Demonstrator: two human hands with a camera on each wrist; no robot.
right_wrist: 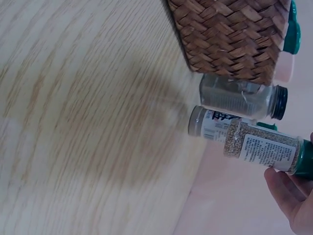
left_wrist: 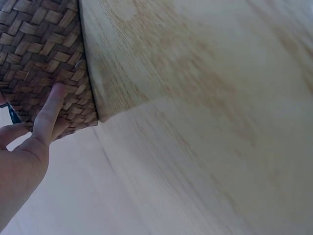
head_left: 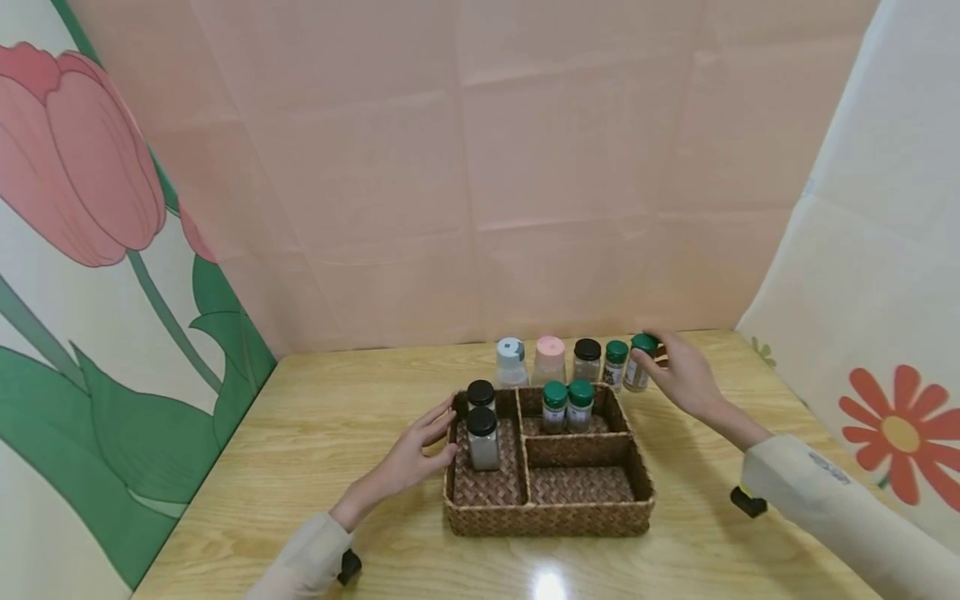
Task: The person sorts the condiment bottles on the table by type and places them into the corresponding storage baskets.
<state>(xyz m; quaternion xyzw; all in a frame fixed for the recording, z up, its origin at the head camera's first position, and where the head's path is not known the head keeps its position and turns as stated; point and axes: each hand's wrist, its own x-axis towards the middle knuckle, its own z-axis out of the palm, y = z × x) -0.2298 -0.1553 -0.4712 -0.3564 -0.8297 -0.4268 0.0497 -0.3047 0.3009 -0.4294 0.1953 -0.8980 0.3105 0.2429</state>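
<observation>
Right grip: pinches the spice jar by its green cap, high on the body; a slack hold could let the jar swing or slip.
Spice jar: near the far right corner of the worktop, just past the far right corner of the basket; its base looks lifted, so a slip might land it tilted.
Green-capped neighbour: just left of the spice jar; contact cannot be told. A sideways brush could topple it against the black-capped jar beside it.
Left grip: fingers extended against the basket's outer left wall, grasping nothing; too hard a push could slide the basket towards the worktop's right edge.
Basket contents: 2 black-capped jars in the left compartment and 2 green-capped jars in the far right; a jolt could tip them.
Far edge: pink-capped bottle and blue-capped bottle stand behind the basket; if it slid backwards, they could be knocked.
</observation>
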